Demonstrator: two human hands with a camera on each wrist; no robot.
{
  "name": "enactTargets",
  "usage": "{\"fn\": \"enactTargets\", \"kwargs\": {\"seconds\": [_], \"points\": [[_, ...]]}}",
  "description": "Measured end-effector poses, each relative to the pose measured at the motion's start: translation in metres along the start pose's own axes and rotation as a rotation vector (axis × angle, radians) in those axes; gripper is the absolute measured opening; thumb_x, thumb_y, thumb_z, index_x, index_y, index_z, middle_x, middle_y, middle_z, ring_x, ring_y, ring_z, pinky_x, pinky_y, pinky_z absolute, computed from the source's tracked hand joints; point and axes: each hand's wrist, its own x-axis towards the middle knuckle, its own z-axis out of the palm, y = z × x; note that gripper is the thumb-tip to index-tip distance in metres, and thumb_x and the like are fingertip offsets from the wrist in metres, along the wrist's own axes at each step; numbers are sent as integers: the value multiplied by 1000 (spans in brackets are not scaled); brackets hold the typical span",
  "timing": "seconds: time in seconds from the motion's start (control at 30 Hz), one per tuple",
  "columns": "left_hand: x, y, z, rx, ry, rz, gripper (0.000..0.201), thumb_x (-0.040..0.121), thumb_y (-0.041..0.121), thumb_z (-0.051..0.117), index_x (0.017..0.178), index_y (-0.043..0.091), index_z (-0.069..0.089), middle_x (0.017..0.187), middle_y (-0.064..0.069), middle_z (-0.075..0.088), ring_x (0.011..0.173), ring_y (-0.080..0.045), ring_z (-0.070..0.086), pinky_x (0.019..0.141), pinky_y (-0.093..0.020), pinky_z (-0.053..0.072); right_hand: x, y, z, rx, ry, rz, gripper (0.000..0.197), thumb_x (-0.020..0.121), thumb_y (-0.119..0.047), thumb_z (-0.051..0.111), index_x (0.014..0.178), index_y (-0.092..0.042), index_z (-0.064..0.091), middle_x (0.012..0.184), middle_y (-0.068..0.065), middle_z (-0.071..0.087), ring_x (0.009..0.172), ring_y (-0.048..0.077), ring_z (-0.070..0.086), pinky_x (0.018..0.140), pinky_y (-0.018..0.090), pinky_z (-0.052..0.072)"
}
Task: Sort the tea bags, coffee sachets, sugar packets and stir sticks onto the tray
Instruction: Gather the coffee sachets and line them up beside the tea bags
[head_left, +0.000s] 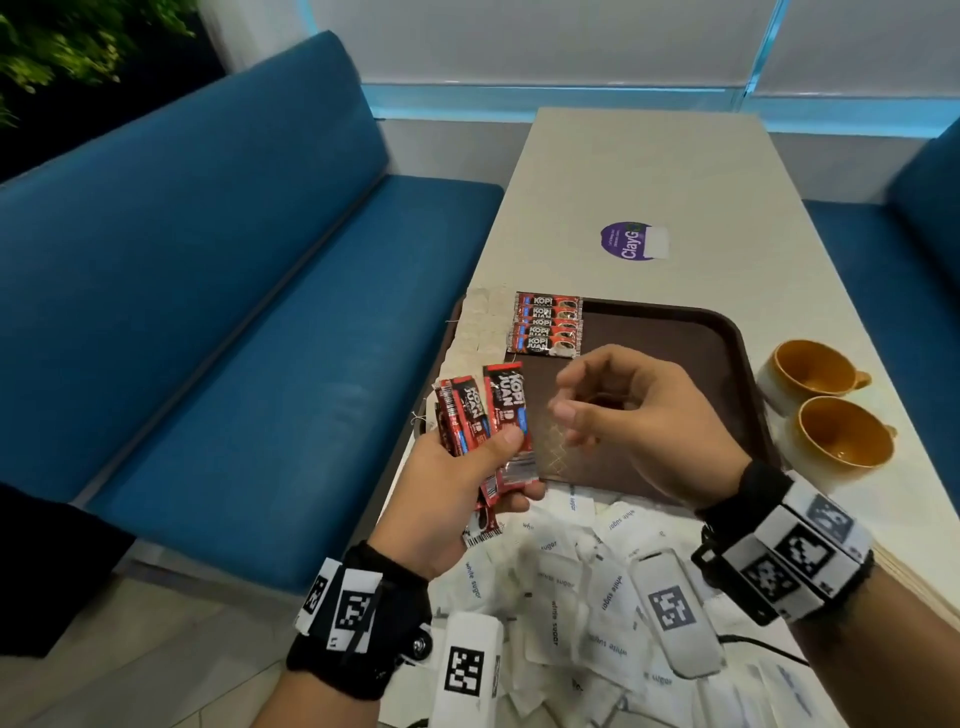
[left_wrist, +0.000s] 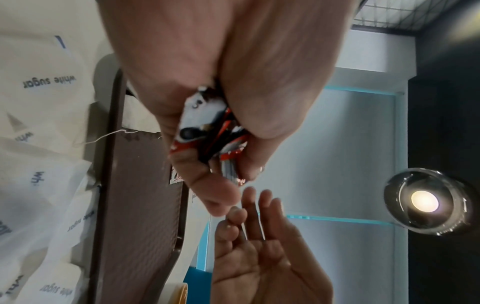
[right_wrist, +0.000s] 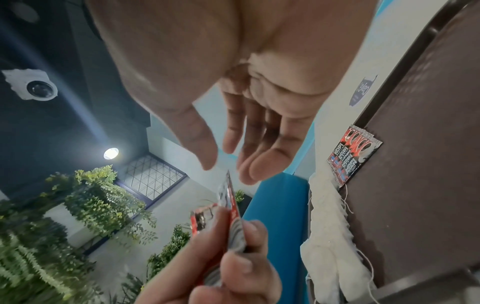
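Note:
My left hand (head_left: 483, 467) grips a fanned bunch of red coffee sachets (head_left: 485, 410) above the brown tray's (head_left: 727, 332) near left corner; the left wrist view shows the same sachets (left_wrist: 207, 133) pinched between thumb and fingers. My right hand (head_left: 613, 410) hovers over the tray just right of the bunch, fingers relaxed and empty, also visible as the right hand (right_wrist: 233, 144) in its wrist view. Several coffee sachets (head_left: 548, 325) lie in a neat row at the tray's far left. Pale tea bags (head_left: 480, 322) lie along the left edge. White sugar packets (head_left: 571, 582) are heaped in front of the tray.
Two mugs with orange insides (head_left: 815, 374) stand right of the tray. The pale table (head_left: 644, 171) carries a purple sticker (head_left: 628, 240) farther back. Blue bench seats (head_left: 208, 312) flank the table on both sides.

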Motion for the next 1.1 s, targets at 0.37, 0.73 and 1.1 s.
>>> {"fn": "enactTargets", "kwargs": {"seconds": [0.37, 0.73, 1.1], "points": [[-1, -1, 6, 39, 33, 53, 43, 81, 39, 74, 99, 1, 65, 90, -13, 73, 64, -21, 65, 57, -30, 50, -6, -8, -6, 49, -28, -88, 15, 83, 13, 72, 96, 11, 64, 81, 28, 70, 63, 31, 64, 62, 33, 56], [6, -2, 5, -128, 6, 30, 26, 77, 8, 78, 84, 14, 54, 76, -8, 67, 67, -23, 68, 63, -34, 58, -13, 1, -7, -113, -102, -119, 31, 68, 23, 79, 67, -7, 75, 102, 9, 65, 85, 23, 67, 89, 37, 58], [13, -4, 0, 85, 88, 165, 34, 83, -8, 76, 83, 15, 52, 87, -13, 71, 81, -28, 71, 70, -37, 57, -10, 4, -8, -161, -51, -37, 12, 74, -15, 73, 85, -12, 72, 81, 20, 68, 67, 28, 60, 63, 45, 51]]}}
